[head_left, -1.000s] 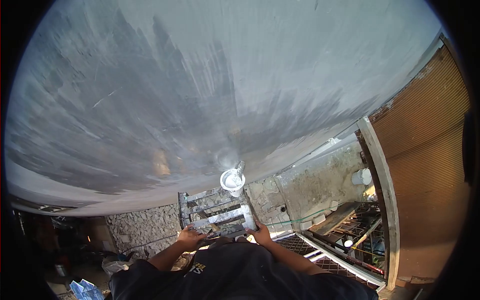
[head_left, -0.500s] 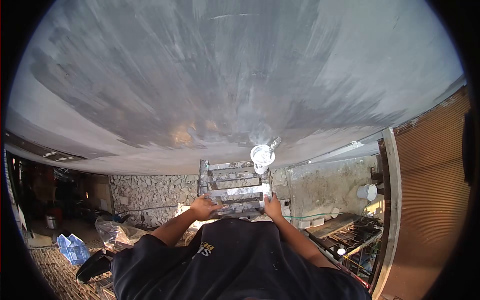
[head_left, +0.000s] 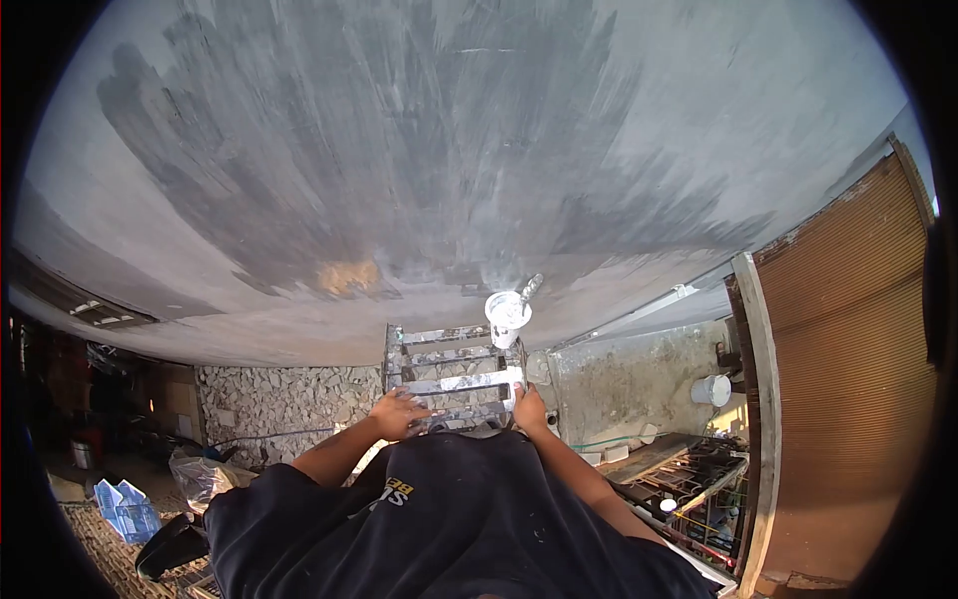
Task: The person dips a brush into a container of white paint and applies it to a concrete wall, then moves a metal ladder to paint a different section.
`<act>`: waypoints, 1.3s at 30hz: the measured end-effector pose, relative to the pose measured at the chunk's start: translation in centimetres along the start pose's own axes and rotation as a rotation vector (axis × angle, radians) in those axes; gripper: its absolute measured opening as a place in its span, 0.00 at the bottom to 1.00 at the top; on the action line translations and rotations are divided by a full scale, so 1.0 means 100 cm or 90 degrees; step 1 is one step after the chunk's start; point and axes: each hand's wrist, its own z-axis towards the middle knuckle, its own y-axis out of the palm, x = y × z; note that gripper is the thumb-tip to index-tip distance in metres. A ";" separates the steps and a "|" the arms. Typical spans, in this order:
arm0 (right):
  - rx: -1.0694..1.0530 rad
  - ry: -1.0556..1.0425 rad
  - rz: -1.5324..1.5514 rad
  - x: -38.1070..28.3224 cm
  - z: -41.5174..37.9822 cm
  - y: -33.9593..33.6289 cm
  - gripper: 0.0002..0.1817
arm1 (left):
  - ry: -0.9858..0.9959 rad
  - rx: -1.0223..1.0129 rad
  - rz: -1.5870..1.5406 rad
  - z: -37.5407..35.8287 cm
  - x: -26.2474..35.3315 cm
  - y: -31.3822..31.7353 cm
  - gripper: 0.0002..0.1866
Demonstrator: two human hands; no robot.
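Where the grey wall (head_left: 399, 180) meets the ground, a ladder-like frame (head_left: 479, 381), its slats smeared with white, stands right in front of the person, with its far end at or close by the wall's foot. From where I am, the left hand (head_left: 397, 414) lies at the near left of it, fingers stretched out over the slats; whether they are clasped around anything underneath, I can't make out. The right hand (head_left: 530, 407) is closed around the side rail opposite, thumb lying along the top. On the frame's far right corner sits a white bucket (head_left: 505, 338) with whitish stuff inside, and a coated tool (head_left: 532, 290) leans out over its rim, its lower end hidden.

Up the wall run broad, streaky strokes of darker and paler grey, with one tan patch (head_left: 347, 276) low down. Left of the frame the ground is covered with broken stones (head_left: 279, 399); to its right is a stained concrete strip (head_left: 629, 389), where a second, pale pail (head_left: 712, 390) stands near a wooden post (head_left: 763, 419). Beyond the post rises a brown corrugated sheet (head_left: 838, 389).

Nearer the person, whose dark shirt (head_left: 449, 519) carries yellow and white lettering, a clear plastic bag (head_left: 200, 474) and a blue wrapper-like thing (head_left: 128, 511) lie off to the left.
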 end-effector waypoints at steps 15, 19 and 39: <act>-0.011 0.001 0.040 0.002 0.000 0.001 0.34 | -0.328 0.354 -0.501 0.229 0.022 -0.039 0.54; -0.011 0.011 0.043 0.008 0.004 0.008 0.31 | -0.147 0.441 -0.797 0.260 0.016 -0.067 0.48; 0.023 -0.102 0.032 0.005 0.022 -0.032 0.27 | -0.057 0.460 -0.803 0.158 0.057 -0.106 0.46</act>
